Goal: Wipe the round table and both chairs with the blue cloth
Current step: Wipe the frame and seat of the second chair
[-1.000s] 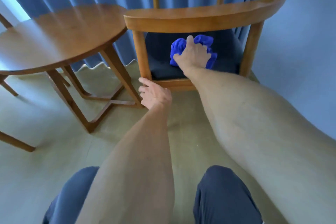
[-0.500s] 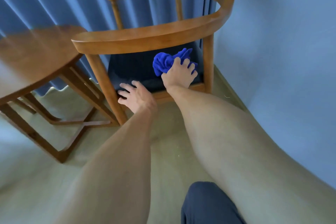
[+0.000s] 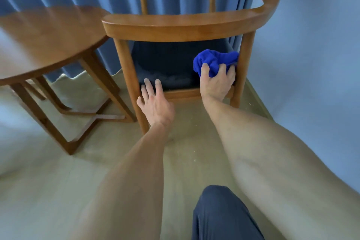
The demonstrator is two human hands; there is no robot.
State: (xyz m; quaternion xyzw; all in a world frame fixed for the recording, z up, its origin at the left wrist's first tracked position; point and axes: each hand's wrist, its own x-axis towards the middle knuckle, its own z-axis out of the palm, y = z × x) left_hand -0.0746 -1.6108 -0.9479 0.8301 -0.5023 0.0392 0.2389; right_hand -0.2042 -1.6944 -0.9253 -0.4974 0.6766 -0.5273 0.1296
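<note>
Blue cloth (image 3: 215, 60): bunched on dark seat cushion (image 3: 165, 60) of wooden armchair (image 3: 181, 27), right side, gripped by right hand (image 3: 215, 82). Left hand (image 3: 155, 103): fingers spread, holding nothing, at seat's front left edge. Round table (image 3: 48, 39): just left of armchair.

Both bare forearms extended forward. Left hand (image 3: 153, 101) open, fingers spread and straight, blurred. Right hand (image 3: 216, 82) farther forward, fingers curled, gripping bunched blue cloth (image 3: 214, 59). One knee (image 3: 220, 214) low in view.
</note>
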